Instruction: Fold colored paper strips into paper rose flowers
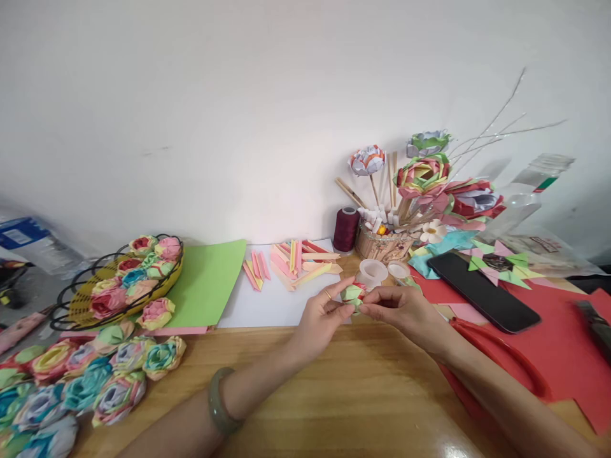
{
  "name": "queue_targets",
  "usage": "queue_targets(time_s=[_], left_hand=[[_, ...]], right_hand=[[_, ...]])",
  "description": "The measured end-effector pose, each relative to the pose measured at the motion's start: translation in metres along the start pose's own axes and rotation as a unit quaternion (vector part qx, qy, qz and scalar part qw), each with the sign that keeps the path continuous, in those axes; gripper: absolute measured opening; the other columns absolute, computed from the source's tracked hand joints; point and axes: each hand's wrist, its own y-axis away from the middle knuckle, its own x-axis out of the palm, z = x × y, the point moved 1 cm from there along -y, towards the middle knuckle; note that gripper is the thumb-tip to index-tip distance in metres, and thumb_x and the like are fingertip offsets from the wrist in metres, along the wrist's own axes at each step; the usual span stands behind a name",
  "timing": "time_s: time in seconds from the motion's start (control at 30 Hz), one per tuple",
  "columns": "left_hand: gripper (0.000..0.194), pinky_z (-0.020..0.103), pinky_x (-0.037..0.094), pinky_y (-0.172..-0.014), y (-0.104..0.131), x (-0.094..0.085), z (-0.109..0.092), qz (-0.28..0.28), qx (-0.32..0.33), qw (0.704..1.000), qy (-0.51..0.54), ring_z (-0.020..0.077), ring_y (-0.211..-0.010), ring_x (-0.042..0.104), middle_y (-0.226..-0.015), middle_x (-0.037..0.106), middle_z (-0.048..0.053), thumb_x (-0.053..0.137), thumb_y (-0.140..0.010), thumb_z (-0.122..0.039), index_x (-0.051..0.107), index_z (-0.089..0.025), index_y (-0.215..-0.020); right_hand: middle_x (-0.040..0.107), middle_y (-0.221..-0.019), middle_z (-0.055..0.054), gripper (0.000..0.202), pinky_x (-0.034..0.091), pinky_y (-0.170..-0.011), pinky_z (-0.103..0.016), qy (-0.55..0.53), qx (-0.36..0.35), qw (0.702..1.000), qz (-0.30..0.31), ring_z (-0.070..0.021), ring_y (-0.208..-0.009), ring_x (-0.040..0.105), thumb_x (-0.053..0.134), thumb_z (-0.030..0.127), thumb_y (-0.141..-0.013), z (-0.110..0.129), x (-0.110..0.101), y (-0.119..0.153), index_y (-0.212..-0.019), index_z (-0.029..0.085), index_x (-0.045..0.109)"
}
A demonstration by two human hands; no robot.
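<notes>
Between my two hands, above the wooden table (286, 388), is a small paper flower (352, 293) with green and red petals. My left hand (325, 310) holds it from the left, fingers curled round its side and thumb in front. The fingertips of my right hand (401, 312) are pinched together at the flower's right edge. Whether they hold a petal or something smaller is hidden. Just behind the hands stand a small white round tub (373, 271) and a lid-like round piece (398, 270).
Folded paper strips (291, 261) lie on white paper (267, 312) beside a green sheet (210, 280). Finished flowers fill a yellow basket (79, 312) and the table's left. A thread spool (346, 229), a flower holder (384, 245), a black phone (484, 292) and red-handled scissors (506, 356) are at right.
</notes>
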Motion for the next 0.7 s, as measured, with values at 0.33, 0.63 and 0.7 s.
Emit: queue_targets(time_s=[0.33,0.63,0.7], left_hand=[[0.043,0.031,0.046,-0.081,0.0,0.0,0.001,-0.009,0.013,1.0,0.023,0.0183,-0.092,0.057,-0.099,0.064,0.006,0.06,-0.074,-0.026,0.053,-0.021,-0.116],[0.036,0.027,0.048,-0.073,0.0,0.002,-0.003,-0.01,0.012,0.996,0.089,0.0142,-0.085,0.057,-0.107,0.058,0.004,0.064,-0.07,-0.027,0.056,-0.023,-0.105],[0.035,0.026,0.049,-0.071,0.001,0.002,-0.004,-0.019,0.015,0.996,0.091,0.0136,-0.083,0.057,-0.104,0.059,0.004,0.066,-0.068,-0.026,0.056,-0.022,-0.102]], right_hand=[[0.06,-0.066,0.0,0.027,0.038,-0.057,-0.024,-0.012,0.005,0.999,-0.035,-0.0131,-0.061,0.051,0.069,0.041,-0.063,-0.001,0.007,-0.002,-0.068,0.015,0.063],[0.067,-0.069,-0.004,0.03,0.044,-0.055,-0.025,0.046,-0.032,0.996,-0.066,-0.0157,-0.061,0.058,0.06,0.044,-0.071,0.008,0.008,0.003,-0.072,0.015,0.068],[0.068,-0.068,-0.003,0.024,0.045,-0.054,-0.025,0.093,-0.068,0.99,-0.086,-0.0154,-0.06,0.059,0.057,0.038,-0.075,0.013,0.011,0.007,-0.071,0.016,0.067]])
